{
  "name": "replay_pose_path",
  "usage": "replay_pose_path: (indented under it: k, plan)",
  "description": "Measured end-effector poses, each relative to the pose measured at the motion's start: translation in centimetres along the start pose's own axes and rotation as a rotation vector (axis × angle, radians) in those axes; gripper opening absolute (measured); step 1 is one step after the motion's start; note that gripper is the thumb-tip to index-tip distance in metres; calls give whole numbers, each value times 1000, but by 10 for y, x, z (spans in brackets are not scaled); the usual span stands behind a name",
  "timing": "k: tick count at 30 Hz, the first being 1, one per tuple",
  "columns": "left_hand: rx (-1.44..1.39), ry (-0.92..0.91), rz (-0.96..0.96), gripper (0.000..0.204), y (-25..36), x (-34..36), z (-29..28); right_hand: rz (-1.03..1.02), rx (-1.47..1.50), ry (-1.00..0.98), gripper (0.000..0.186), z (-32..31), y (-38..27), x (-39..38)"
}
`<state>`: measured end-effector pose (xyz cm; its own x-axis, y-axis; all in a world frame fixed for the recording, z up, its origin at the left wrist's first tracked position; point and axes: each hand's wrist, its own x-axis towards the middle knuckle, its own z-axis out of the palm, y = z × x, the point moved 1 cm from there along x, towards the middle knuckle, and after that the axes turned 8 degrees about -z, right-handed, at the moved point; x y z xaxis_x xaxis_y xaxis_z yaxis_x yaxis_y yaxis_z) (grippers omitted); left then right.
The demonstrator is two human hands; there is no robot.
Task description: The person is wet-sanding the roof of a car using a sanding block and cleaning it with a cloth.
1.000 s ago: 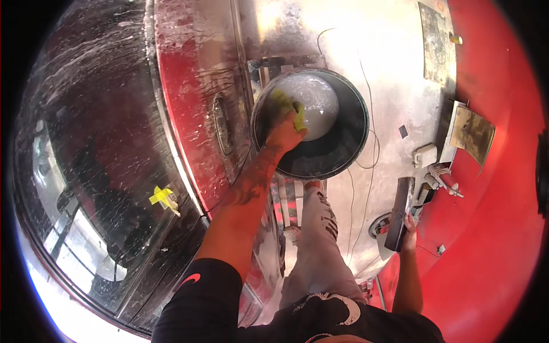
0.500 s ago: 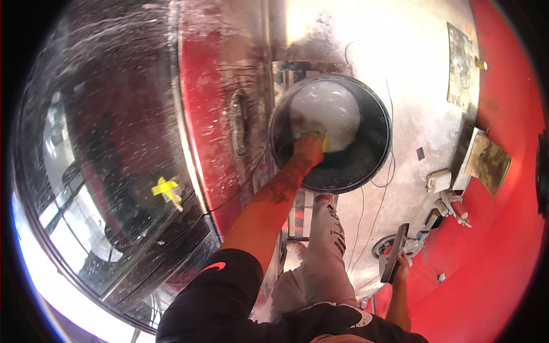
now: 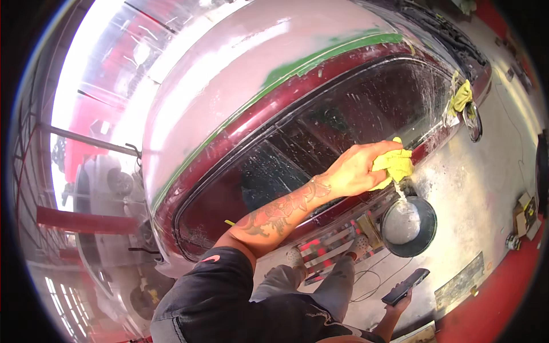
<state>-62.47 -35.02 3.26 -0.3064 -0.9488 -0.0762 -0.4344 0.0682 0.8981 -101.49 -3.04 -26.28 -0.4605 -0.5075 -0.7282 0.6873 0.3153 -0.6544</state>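
My left hand [image 3: 357,168] is closed around a wet yellow cloth [image 3: 397,164], next to the lower edge of a dark red car's side windows [image 3: 320,131]. Milky water [image 3: 400,194] streams from the cloth down into a round black bucket [image 3: 424,237], which holds whitish liquid. Low on the right, my right hand [image 3: 399,303] grips a long, dark sanding block [image 3: 406,286], away from the car. A second yellow cloth [image 3: 460,98] hangs at the car's side mirror [image 3: 473,123].
The car's roof [image 3: 229,74] is pale, with a green strip [image 3: 331,54] along its edge. My feet are on a slatted platform [image 3: 329,251] beside the bucket. A cable [image 3: 366,274] loops over the floor, and an open cardboard box [image 3: 525,214] sits at the far right.
My left hand has come up out of the bucket with the yellow cloth, which now drips. The view has swung toward the car roof. My right hand still holds the sanding block.
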Motion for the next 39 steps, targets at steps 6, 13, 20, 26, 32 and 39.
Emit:
replay_pose_path:
  k: [6,13,20,26,32,39]
  plan:
    - [448,659,149,37,25,-75,-216,-72,-75,-283,45,122,-18,-37]
    - [1054,712,-562,46,-155,-221,-320,-176,-67,-565,52,308,1,-118]
    - [930,1179,-1011,52,-234,-463,-368,-433,-422,-1077,48,512,56,-289]
    - [703,1243,-1027,84,-269,-525,-394,-1831,-1196,-1368,51,635,181,-428]
    - [454,1235,-812,77,-297,-519,-456,-2153,-1376,-1541,52,651,284,-489]
    - [429,1306,-434,55,-211,-391,-502,-2268,-1023,-1911,50,640,350,-515]
